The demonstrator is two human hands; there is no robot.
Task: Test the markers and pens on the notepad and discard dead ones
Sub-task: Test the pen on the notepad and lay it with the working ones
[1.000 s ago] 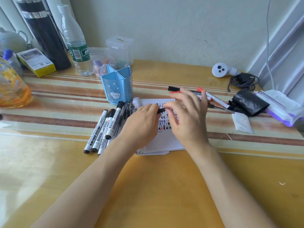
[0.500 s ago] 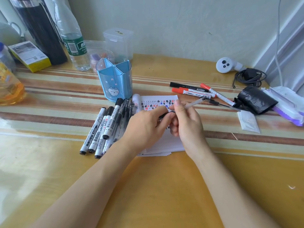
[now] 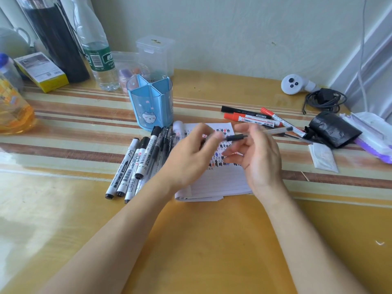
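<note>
**A Pen Was Held Over the Notepad**

The right hand [image 3: 263, 164] was raised over the notepad [image 3: 214, 183]. A clear pen [image 3: 236, 137] with a black grip was pinched between its thumb and first finger, and its other fingers were loosely curled. The pen's left end was pinched by the fingertips of the left hand [image 3: 188, 160]. This part was blurred, so it could not be told whether a cap was held there. The pen was held in the air, almost flat, above the top of the notepad.

Small scribbles in black, red and blue were seen on the top half of the page. Just left of the notepad, a bunch of black markers [image 3: 146, 160] was laid side by side on the table [image 3: 191, 240]. Behind them a blue pen holder [image 3: 148, 107] was stood upright. Near the notepad's top right corner, two red markers [image 3: 252, 120] and a black one were laid close together. Farther right, a black pouch [image 3: 335, 129] was seen.
</note>
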